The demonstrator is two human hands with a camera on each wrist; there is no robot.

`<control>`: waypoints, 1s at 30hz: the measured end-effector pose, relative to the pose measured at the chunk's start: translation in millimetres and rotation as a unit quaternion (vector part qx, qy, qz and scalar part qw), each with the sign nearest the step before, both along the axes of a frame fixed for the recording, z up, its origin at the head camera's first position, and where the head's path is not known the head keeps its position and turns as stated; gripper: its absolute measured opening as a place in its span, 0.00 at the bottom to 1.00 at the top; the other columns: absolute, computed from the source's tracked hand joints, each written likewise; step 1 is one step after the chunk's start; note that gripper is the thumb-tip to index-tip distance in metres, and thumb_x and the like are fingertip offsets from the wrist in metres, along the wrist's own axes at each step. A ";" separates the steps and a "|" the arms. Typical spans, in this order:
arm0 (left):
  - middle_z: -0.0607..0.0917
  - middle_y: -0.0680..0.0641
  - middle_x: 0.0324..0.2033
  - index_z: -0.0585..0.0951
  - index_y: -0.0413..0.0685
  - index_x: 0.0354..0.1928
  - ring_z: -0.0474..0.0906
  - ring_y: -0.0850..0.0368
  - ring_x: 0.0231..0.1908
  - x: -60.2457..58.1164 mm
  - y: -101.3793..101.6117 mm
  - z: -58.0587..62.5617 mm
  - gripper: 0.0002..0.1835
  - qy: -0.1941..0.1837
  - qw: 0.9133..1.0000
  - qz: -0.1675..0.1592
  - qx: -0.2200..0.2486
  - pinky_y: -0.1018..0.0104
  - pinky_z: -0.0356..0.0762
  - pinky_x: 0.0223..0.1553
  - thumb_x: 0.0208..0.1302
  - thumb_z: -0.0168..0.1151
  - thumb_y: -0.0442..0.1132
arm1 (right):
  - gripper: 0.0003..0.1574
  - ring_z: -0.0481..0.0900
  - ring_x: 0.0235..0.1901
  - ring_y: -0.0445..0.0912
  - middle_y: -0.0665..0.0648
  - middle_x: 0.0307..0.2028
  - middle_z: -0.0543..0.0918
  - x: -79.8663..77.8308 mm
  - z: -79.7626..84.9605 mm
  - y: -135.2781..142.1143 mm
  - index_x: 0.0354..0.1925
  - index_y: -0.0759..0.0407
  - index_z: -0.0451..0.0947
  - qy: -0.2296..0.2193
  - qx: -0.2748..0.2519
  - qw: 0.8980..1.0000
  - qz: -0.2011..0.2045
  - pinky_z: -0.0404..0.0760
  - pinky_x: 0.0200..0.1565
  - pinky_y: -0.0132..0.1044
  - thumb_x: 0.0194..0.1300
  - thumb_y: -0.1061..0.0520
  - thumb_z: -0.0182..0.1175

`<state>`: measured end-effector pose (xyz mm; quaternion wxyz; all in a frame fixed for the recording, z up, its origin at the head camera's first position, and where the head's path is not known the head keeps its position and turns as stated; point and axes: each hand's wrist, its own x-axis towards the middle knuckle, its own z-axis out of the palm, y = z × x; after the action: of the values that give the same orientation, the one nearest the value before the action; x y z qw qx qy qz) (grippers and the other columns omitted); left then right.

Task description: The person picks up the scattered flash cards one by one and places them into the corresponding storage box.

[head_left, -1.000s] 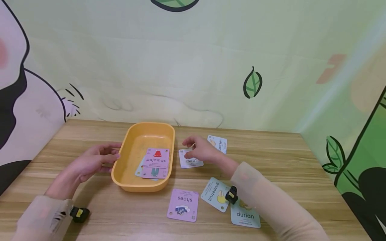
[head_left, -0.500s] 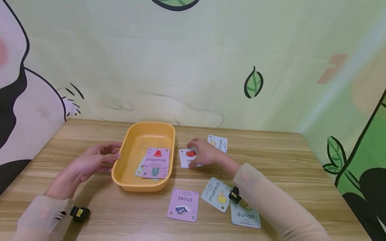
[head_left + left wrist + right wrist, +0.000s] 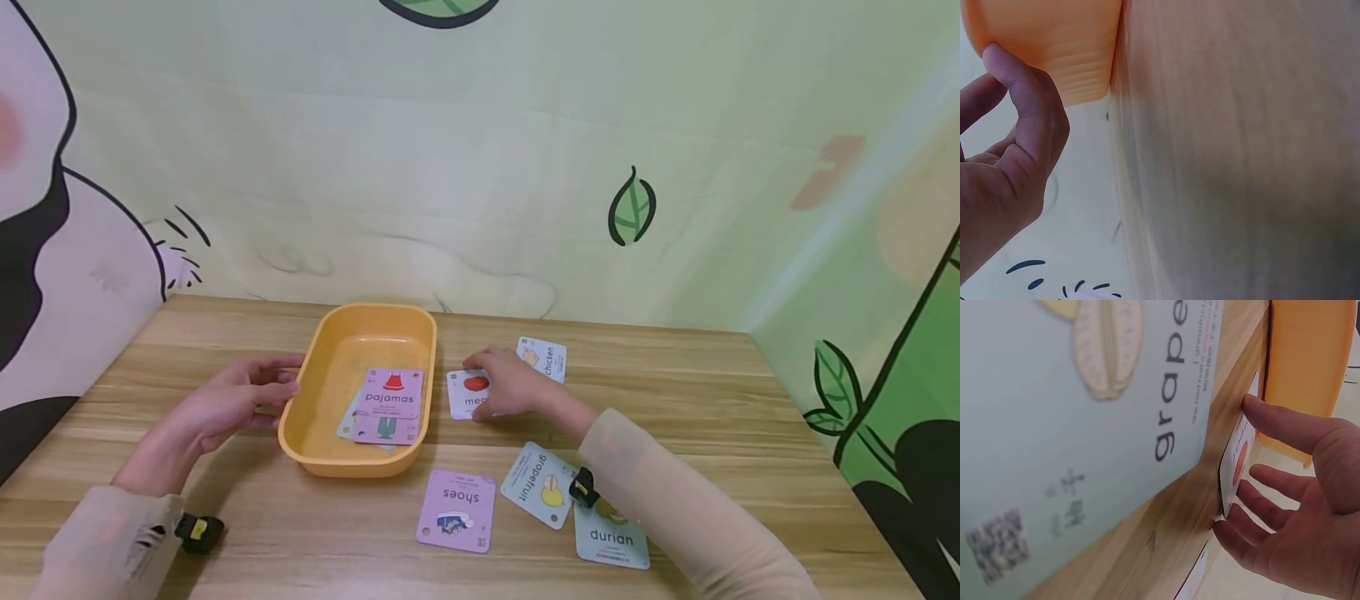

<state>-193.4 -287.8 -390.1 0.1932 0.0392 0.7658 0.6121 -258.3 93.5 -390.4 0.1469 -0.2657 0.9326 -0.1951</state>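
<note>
In the head view, my right hand [image 3: 512, 382] spans the white "meat" flashcard [image 3: 467, 403]. In the right wrist view the thumb is at one edge of this flashcard [image 3: 1239, 456] and the fingertips are at the opposite edge. The flashcard lies close over the table, right of the yellow tray [image 3: 307, 451]. My left hand [image 3: 238, 398] touches the tray's left wall with relaxed fingers; the left wrist view shows the thumb against the tray [image 3: 1082, 56]. Inside the tray, a purple "pajamas" flashcard [image 3: 389, 398] overlaps others.
Behind my right hand lies a "chicken" flashcard [image 3: 551, 357]. Nearer the front are a purple "shoes" flashcard [image 3: 455, 510], a "grapefruit" flashcard [image 3: 534, 483] and a "durian" flashcard [image 3: 611, 542], partly under the right forearm. A printed backdrop [image 3: 480, 183] rises behind the wooden table [image 3: 712, 400].
My right hand has shifted slightly right and its thumb and fingers have come to opposite edges of the "meat" flashcard, uncovering its red picture. The left hand stays at the tray.
</note>
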 end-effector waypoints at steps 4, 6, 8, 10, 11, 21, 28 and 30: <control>0.69 0.30 0.63 0.54 0.30 0.77 0.82 0.51 0.46 -0.3 0.7 0.5 0.36 0.001 1.000 0.001 -0.003 0.55 0.86 0.45 0.78 0.57 0.38 | 0.49 0.68 0.61 0.54 0.61 0.64 0.73 -0.7 -0.5 0.0 0.70 0.61 0.71 -0.005 0.000 1.000 -0.009 0.70 0.63 0.46 0.54 0.56 0.80; 0.70 0.30 0.62 0.54 0.30 0.77 0.82 0.51 0.46 -0.4 0.9 0.8 0.35 0.002 1.000 0.002 -0.003 0.55 0.86 0.45 0.78 0.57 0.37 | 0.49 0.68 0.60 0.54 0.61 0.64 0.73 -1.1 -1.0 0.3 0.70 0.61 0.71 -0.007 0.003 1.000 -0.012 0.71 0.62 0.46 0.53 0.54 0.81; 0.70 0.30 0.62 0.54 0.30 0.77 0.82 0.51 0.46 -0.3 1.2 1.1 0.35 0.002 1.000 0.001 -0.002 0.55 0.86 0.45 0.78 0.57 0.37 | 0.50 0.69 0.58 0.53 0.62 0.63 0.74 -1.4 -1.3 0.7 0.69 0.61 0.72 -0.007 0.006 1.000 -0.015 0.72 0.61 0.45 0.52 0.53 0.81; 0.70 0.30 0.62 0.54 0.30 0.77 0.82 0.51 0.45 -0.2 1.3 1.4 0.35 0.002 1.000 0.001 -0.002 0.56 0.86 0.45 0.78 0.57 0.37 | 0.49 0.70 0.56 0.52 0.61 0.61 0.75 -1.3 -1.4 1.5 0.68 0.60 0.74 -0.004 0.008 1.000 -0.018 0.73 0.59 0.45 0.51 0.52 0.82; 0.70 0.30 0.62 0.54 0.30 0.77 0.82 0.51 0.45 0.0 1.4 1.6 0.35 0.002 1.000 0.000 -0.001 0.56 0.86 0.45 0.78 0.56 0.37 | 0.49 0.70 0.55 0.52 0.61 0.60 0.75 -1.4 -1.5 1.8 0.68 0.60 0.74 -0.003 0.009 1.000 -0.019 0.73 0.58 0.44 0.51 0.52 0.82; 0.69 0.29 0.63 0.53 0.30 0.77 0.82 0.51 0.46 2.2 2.0 4.0 0.35 -0.003 1.000 -0.001 -0.002 0.55 0.86 0.46 0.78 0.56 0.37 | 0.36 0.75 0.49 0.50 0.58 0.50 0.79 -2.2 0.0 6.4 0.59 0.58 0.79 0.009 -0.005 0.999 -0.033 0.76 0.54 0.43 0.53 0.58 0.80; 0.68 0.30 0.64 0.54 0.30 0.77 0.82 0.51 0.46 2.0 2.5 5.2 0.35 -0.004 1.000 -0.001 -0.005 0.56 0.86 0.46 0.78 0.56 0.37 | 0.28 0.75 0.44 0.51 0.55 0.44 0.80 -1.1 5.3 10.9 0.57 0.57 0.81 -0.013 -0.038 0.997 -0.058 0.78 0.50 0.43 0.58 0.68 0.72; 0.68 0.30 0.64 0.54 0.30 0.77 0.82 0.51 0.46 2.0 2.3 5.0 0.35 -0.003 1.000 -0.001 -0.005 0.56 0.85 0.46 0.79 0.56 0.37 | 0.27 0.75 0.44 0.51 0.55 0.43 0.80 -0.6 6.7 12.2 0.57 0.57 0.81 -0.014 -0.040 0.998 -0.056 0.78 0.49 0.42 0.59 0.69 0.70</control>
<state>-191.4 -285.5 -385.1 0.1966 0.0370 0.7682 0.6082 -258.9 105.7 -383.7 0.1383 -0.2159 0.9353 -0.2437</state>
